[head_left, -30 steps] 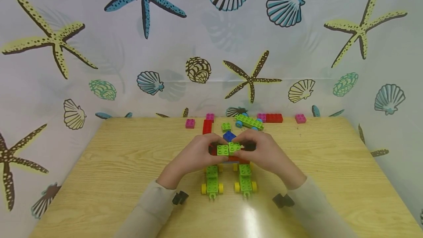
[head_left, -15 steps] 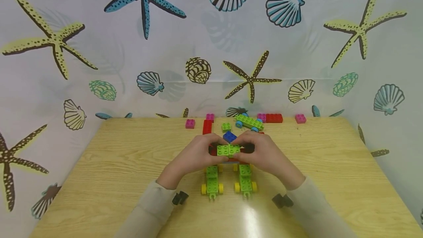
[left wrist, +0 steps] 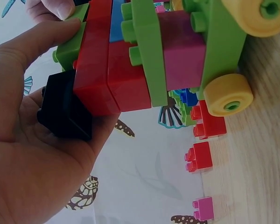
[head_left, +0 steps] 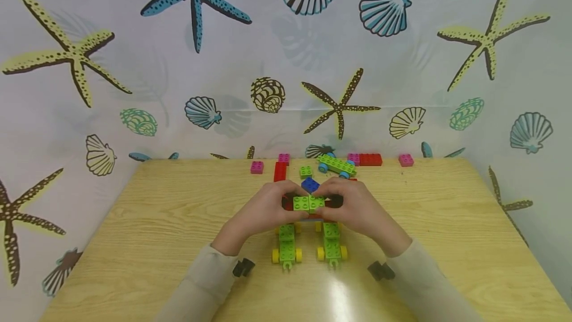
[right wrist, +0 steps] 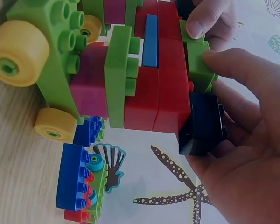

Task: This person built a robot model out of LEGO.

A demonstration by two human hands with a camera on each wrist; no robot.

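Two small green toy bricks sit side by side on top of a built stack of toy bricks. My left hand [head_left: 263,207] pinches the left green brick [head_left: 301,204] between thumb and finger. The right green brick [head_left: 317,203] is pinched by my right hand [head_left: 357,205]. Under them, red bricks [left wrist: 95,70] rest on green, blue and purple ones, above green bases with yellow wheels [left wrist: 228,94]. A black brick [left wrist: 65,105] lies by my left palm, and another black brick [right wrist: 203,123] by my right. In the head view my hands hide much of the stack.
Two green wheeled bases [head_left: 287,250] point toward me at the front of the build. Behind it lie a blue brick [head_left: 310,185], a green chassis with blue wheels [head_left: 337,165], a long red brick [head_left: 280,171] and several pink bricks [head_left: 406,160]. A patterned cloth [head_left: 286,128] rises behind the table.
The right green brick, at first slightly raised and askew, has come down level against the left one with my right hand. Over the last half second the hands stay almost still.
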